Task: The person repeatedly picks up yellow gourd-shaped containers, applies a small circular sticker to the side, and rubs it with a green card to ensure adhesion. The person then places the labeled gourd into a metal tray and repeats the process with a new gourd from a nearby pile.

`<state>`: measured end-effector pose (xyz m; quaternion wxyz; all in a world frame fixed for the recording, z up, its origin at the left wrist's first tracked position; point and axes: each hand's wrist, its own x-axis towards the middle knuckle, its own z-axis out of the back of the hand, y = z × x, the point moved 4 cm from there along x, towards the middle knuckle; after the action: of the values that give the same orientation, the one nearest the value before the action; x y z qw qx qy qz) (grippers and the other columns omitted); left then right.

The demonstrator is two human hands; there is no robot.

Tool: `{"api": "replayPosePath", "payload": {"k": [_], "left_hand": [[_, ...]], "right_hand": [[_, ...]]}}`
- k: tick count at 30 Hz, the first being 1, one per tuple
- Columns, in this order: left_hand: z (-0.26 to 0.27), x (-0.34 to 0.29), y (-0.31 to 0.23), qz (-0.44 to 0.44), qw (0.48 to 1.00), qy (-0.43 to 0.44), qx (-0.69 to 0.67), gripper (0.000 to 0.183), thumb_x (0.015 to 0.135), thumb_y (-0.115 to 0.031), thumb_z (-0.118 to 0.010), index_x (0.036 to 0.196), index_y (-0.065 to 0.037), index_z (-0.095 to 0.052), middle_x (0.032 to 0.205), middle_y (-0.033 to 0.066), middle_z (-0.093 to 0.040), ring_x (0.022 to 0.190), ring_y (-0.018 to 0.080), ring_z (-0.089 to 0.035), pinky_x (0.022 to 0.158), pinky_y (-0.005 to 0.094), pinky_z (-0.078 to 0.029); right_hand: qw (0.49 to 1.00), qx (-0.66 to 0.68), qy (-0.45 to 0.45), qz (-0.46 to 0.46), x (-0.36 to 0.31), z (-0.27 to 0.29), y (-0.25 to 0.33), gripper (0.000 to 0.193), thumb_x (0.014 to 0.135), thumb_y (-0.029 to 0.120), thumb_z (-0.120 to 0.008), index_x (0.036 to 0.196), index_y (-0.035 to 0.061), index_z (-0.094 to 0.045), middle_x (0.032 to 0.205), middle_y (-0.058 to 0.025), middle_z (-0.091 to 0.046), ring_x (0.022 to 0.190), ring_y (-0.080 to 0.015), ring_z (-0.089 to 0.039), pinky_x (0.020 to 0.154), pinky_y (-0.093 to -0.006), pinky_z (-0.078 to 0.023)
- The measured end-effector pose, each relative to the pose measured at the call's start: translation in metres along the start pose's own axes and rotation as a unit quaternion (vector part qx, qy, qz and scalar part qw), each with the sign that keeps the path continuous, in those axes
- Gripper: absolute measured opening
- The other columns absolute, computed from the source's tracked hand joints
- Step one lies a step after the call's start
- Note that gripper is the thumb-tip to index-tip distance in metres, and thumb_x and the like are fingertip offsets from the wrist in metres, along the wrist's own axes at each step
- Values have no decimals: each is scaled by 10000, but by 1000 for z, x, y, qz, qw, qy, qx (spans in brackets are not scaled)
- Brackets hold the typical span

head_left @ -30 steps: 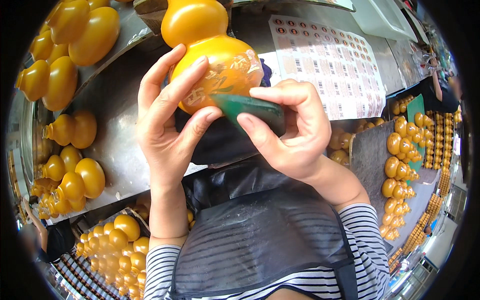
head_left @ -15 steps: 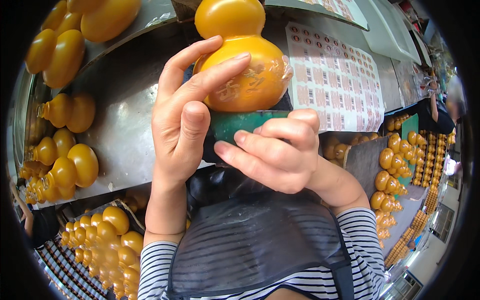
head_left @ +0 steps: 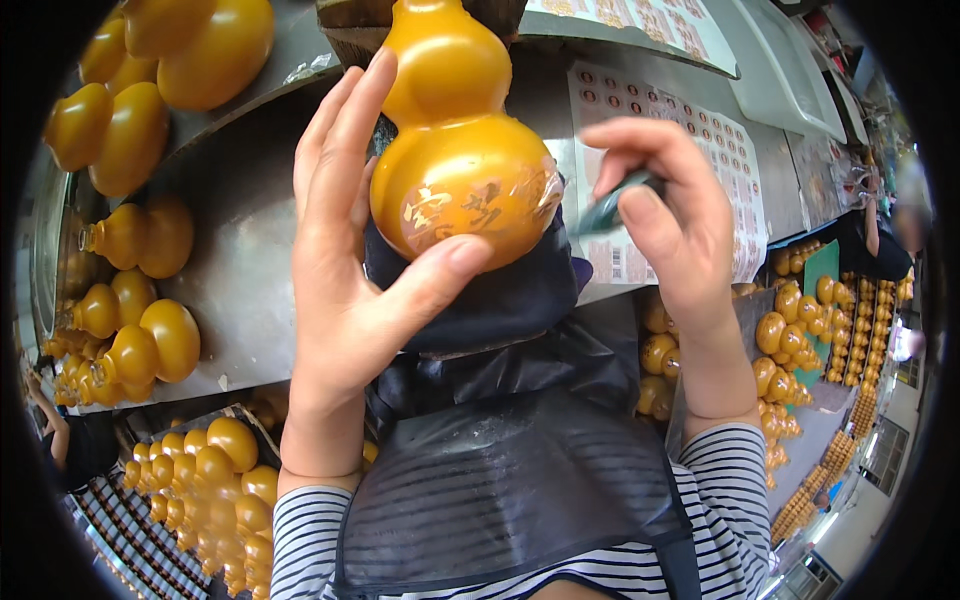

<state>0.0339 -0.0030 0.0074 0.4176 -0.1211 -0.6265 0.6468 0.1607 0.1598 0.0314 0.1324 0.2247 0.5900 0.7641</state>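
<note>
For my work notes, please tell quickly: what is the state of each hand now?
Left hand: open, against the left side of the yellow gourd.
Right hand: closed, holding a flat green tool.

Single head-worn fisheye, looking steeply down, facing the hands [head_left: 338, 275] up close, taking in the surface [head_left: 243, 300] beyond

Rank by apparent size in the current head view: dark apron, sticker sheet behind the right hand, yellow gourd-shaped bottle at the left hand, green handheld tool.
1. Dark apron
2. Yellow gourd-shaped bottle and sticker sheet: too close to rank; the right hand partly hides the sheet
3. Green handheld tool, blurred
</note>
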Motion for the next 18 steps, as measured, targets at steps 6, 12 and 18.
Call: {"api": "replayPosePath", "payload": {"k": [6, 12, 18], "left_hand": [[-9, 14, -6, 26, 998, -1, 54, 672, 896, -130, -563, 1500, -29, -287, 1515, 135, -307, 1393, 271, -327, 1128, 377, -293], [-6, 14, 4, 69, 997, -12, 23, 659, 926, -163, -503, 1516, -30, -240, 1540, 154, -269, 1399, 271, -321, 1132, 379, -287], [-20, 9, -7, 111, 990, -40, -72, 638, 973, -195, -409, 1535, -24, -158, 1546, 173, -256, 1414, 281, -299, 1142, 375, -261]], "right_hand": [[974, -161, 125, -104, 29, -20, -3, 489, 855, 266, -733, 1220, -4, -552, 648, 59, -473, 591, -15, -430, 564, -177, -339], [984, 26, 78, -157, 30, -22, -22, 468, 854, 355, -744, 1077, -21, -577, 558, 41, -455, 533, -14, -386, 495, -209, -309], [978, 85, 73, -177, 22, -23, -29, 439, 894, 316, -714, 1134, -15, -554, 581, 64, -471, 553, 0, -386, 529, -187, -315]]}}
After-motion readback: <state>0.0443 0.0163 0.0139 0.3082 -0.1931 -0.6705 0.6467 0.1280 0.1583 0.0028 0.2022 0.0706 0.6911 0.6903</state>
